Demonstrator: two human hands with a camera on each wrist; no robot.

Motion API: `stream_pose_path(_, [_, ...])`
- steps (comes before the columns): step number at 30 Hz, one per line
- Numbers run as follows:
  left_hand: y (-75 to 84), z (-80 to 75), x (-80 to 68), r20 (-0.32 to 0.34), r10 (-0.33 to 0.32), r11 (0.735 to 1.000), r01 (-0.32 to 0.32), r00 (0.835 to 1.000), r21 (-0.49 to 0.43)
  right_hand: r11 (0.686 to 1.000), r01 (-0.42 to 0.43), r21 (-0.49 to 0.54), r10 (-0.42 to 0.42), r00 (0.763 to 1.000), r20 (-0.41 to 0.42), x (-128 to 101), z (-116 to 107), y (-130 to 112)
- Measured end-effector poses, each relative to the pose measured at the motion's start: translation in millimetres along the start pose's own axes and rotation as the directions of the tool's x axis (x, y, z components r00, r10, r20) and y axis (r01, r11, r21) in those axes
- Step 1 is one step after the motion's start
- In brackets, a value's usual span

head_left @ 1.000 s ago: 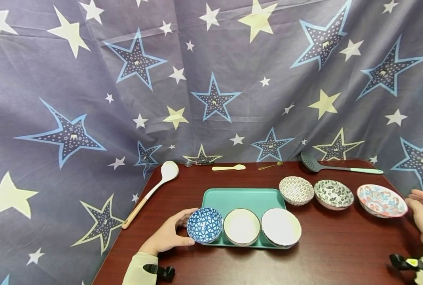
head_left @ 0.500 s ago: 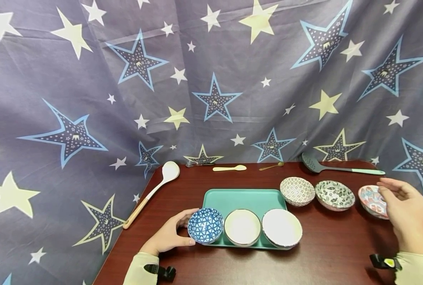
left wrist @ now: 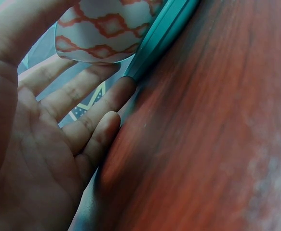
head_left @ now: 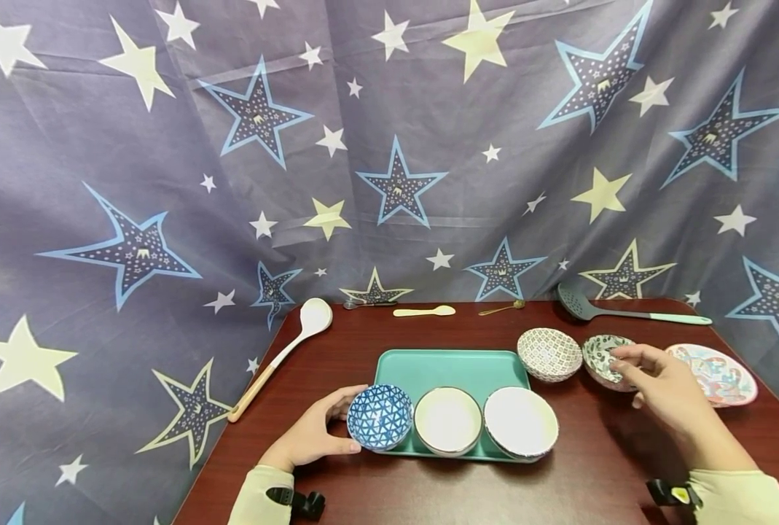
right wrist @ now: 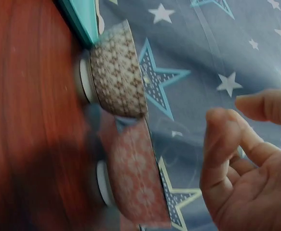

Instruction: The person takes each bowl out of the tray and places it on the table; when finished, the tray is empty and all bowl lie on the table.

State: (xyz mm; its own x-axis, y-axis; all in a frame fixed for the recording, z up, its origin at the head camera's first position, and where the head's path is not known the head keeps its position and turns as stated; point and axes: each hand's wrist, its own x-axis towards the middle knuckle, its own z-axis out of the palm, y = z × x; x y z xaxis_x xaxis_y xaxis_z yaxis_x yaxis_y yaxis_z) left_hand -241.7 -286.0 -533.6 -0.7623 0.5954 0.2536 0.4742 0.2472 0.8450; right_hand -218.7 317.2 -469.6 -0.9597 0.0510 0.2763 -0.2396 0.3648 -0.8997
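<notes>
My left hand (head_left: 317, 432) holds a blue-and-white triangle-patterned bowl (head_left: 379, 417) at its left side, thumb in front and fingers behind. The bowl's white outside with red markings (left wrist: 106, 29) shows in the left wrist view. It stands on a green tray (head_left: 455, 361) beside two cream-white bowls (head_left: 448, 421). My right hand (head_left: 667, 390), fingers loosely bent and holding nothing, hovers over a floral bowl (head_left: 602, 357) and partly hides it. In the right wrist view that bowl's pink outside (right wrist: 138, 175) stands apart from the fingers (right wrist: 222, 130).
A brown-patterned bowl (head_left: 549, 354) stands left of the floral one, and a red-and-blue patterned bowl (head_left: 723, 375) to its right. A white ladle (head_left: 315, 317) lies at the left edge. Along the back lie a small cream spoon (head_left: 425, 311) and a slotted skimmer (head_left: 579, 305).
My right hand has moved left from beside the red-and-blue bowl, across it, to over the floral bowl. The left hand keeps its place at the blue bowl.
</notes>
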Motion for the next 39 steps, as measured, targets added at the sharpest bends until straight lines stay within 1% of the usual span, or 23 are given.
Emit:
stream_pose_path(3, [0.0, -0.3, -0.1, -0.002, -0.007, 1.000, 0.007, 1.000, 0.003, 1.000, 0.007, 0.016, -0.009, 0.997, 0.079, -0.7, 12.9, -2.2])
stream_pose_path(6, [-0.6, -0.6, -0.5, 0.001, -0.011, 1.000, 0.011, 1.000, 0.007, 1.000, -0.009, 0.015, 0.007, 0.988, 0.157, -2.1, 26.0, -5.8])
stream_pose_path(10, [-2.3, -0.9, -0.9, 0.001, -0.034, 0.999, 0.034, 0.999, 0.013, 0.999, -0.036, 0.015, 0.032, 0.973, 0.227, -5.0, 40.9, -10.3])
stream_pose_path(17, [-3.0, -0.6, -0.6, 0.001, -0.060, 0.998, 0.060, 0.998, 0.019, 0.997, -0.075, 0.034, 0.062, 0.956, 0.288, -8.2, 55.9, -11.5])
stream_pose_path(22, [-1.3, -0.4, 0.3, -0.001, -0.055, 0.998, 0.055, 0.998, 0.020, 0.993, -0.104, 0.054, 0.082, 0.947, 0.310, -7.8, 63.7, -7.6])
stream_pose_path(26, [0.1, -0.8, 0.5, -0.001, -0.044, 0.999, 0.044, 0.999, 0.019, 0.988, -0.129, 0.085, 0.092, 0.933, 0.347, -8.8, 69.6, -5.2])
stream_pose_path(31, [2.4, -0.5, 0.2, -0.003, -0.036, 0.999, 0.036, 0.999, 0.017, 0.984, -0.138, 0.117, 0.080, 0.914, 0.398, -11.0, 73.6, -4.2])
stream_pose_path(35, [3.2, 0.4, -0.1, -0.005, -0.051, 0.998, 0.052, 0.999, 0.019, 0.976, -0.165, 0.141, 0.088, 0.894, 0.439, -13.2, 75.5, -4.5])
stream_pose_path(39, [2.4, 0.6, 0.1, -0.005, -0.057, 0.998, 0.057, 0.998, 0.016, 0.974, -0.186, 0.133, 0.108, 0.888, 0.446, -13.8, 77.7, -3.0])
